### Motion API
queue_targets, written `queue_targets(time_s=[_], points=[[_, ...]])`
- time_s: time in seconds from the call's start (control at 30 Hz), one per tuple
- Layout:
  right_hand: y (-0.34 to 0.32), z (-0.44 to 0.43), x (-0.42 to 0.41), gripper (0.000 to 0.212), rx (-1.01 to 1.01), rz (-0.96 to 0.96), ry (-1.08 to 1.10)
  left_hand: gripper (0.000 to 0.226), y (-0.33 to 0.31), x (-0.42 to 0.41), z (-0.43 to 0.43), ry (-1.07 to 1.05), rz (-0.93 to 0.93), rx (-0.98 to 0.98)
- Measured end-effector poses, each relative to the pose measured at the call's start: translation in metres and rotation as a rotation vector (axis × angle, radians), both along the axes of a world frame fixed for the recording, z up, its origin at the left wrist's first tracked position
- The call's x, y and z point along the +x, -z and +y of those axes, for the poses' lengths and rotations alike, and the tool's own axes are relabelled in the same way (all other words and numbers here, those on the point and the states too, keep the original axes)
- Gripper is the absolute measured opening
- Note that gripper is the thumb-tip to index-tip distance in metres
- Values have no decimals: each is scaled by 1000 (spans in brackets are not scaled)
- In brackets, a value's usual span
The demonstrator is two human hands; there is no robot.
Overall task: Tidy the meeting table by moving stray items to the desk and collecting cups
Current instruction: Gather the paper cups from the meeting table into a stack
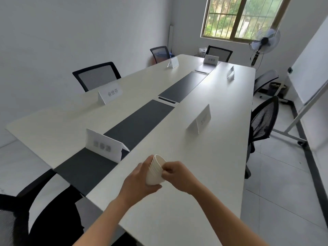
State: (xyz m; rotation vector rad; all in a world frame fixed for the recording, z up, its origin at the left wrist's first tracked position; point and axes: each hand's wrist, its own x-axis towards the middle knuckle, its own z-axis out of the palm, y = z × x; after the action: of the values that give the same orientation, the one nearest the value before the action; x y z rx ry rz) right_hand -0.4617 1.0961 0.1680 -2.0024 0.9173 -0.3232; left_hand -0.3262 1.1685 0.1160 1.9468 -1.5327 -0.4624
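Observation:
A stack of white paper cups (156, 172), nested and tilted with the mouth facing away, is held above the near end of the long white meeting table (221, 107). My left hand (137, 180) wraps around the stack's base and side. My right hand (174, 174) pinches the rims on the stack's right side. Both forearms reach in from the bottom of the view. No loose cups show on the tabletop.
Several white name cards stand on the table, the nearest (104, 145) just left of my hands, another (200, 119) to the right. A dark strip (138, 119) runs down the middle. Black mesh chairs (262, 125) ring the table. A fan (264, 41) and whiteboard stand (301, 96) are at right.

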Motion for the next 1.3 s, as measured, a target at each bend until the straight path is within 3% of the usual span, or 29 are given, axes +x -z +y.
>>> queue_targets(time_s=[0.1, 0.33, 0.47, 0.57, 0.77, 0.9, 1.1, 1.3], points=[[-5, 9, 24, 29, -17, 11, -31, 91, 0, 25, 12, -20, -12, -39], [5, 32, 72, 13, 9, 61, -99, 88, 15, 69, 50, -72, 35, 2], [11, 45, 95, 29, 26, 88, -125, 94, 23, 81, 69, -151, 98, 34], [16, 54, 107, 17, 31, 106, -164, 92, 28, 86, 85, -203, 182, 60], [24, 69, 128, 32, 16, 138, -250, 83, 27, 94, 111, -271, 223, 73], [22, 74, 139, 15, -8, 122, -290, 81, 22, 102, 121, -316, 244, 72], [17, 62, 132, 17, -125, 37, -167, 78, 26, 105, 129, -359, 114, 135], [22, 13, 115, 14, -323, 14, 94, 87, 37, 114, 147, -553, 262, 34]])
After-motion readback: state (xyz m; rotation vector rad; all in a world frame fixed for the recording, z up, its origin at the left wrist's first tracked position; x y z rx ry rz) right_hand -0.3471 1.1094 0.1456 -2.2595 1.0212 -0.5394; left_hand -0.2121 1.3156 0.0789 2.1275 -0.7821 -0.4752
